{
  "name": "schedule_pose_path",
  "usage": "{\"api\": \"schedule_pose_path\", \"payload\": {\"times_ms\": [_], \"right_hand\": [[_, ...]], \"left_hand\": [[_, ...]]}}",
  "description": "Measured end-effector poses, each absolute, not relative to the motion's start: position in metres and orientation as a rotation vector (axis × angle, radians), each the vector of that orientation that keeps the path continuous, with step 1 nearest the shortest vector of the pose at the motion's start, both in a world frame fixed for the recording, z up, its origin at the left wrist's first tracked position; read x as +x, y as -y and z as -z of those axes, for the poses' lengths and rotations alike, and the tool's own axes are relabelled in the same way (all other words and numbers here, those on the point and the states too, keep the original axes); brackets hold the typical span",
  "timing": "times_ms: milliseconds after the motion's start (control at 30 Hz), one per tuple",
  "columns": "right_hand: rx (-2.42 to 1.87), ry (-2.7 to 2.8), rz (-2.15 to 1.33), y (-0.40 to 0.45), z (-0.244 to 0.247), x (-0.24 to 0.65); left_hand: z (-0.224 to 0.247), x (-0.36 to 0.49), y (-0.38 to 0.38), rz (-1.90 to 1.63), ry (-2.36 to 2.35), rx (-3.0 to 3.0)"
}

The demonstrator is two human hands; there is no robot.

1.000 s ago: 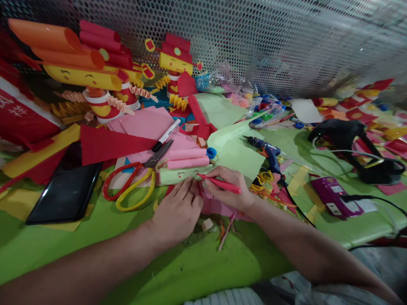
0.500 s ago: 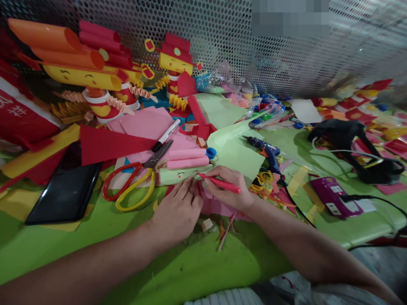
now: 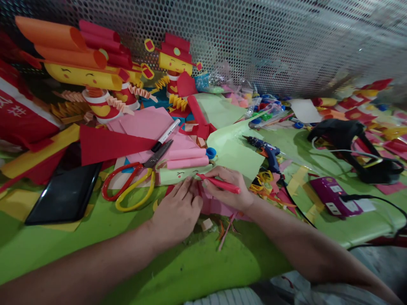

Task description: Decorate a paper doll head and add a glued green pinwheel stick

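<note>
A rolled pale-green paper face [image 3: 170,176] with pink paper rolls [image 3: 187,159] on top lies in the middle of the table. Thin eye lines and a pink cheek spot show on it. My right hand [image 3: 230,186] pinches a red marker [image 3: 222,183], its tip at the right part of the face. My left hand [image 3: 178,207] lies with fingers stretched out against the face's lower edge. Just left are open scissors [image 3: 136,182] with red and yellow handles. A white marker with a black cap [image 3: 165,134] rests on pink paper sheets [image 3: 146,120]. Pink paper sits under my hands.
Finished paper figures [image 3: 101,103] stand at the back left. A black phone [image 3: 63,190] lies at left. On the right are a blue glue gun [image 3: 265,150], a purple power box [image 3: 335,197] with a cable, and a black strapped device [image 3: 352,148]. Paper scraps surround them.
The orange paper hat at the back left has shifted slightly to the right. Both my hands and the red marker show almost no movement.
</note>
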State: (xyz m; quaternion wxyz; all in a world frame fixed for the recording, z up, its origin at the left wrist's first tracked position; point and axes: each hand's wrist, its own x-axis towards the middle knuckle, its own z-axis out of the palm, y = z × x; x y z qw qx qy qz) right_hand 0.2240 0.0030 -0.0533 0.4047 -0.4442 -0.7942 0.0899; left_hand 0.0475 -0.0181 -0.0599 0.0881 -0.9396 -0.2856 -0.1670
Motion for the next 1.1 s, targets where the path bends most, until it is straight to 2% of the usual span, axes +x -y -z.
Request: {"api": "schedule_pose_path", "payload": {"times_ms": [1100], "right_hand": [[-1.118,2.007,-0.203,-0.0033,0.0516,0.2229]], "left_hand": [[0.0588,0.0477,0.0186,0.515,0.854,-2.778]]}}
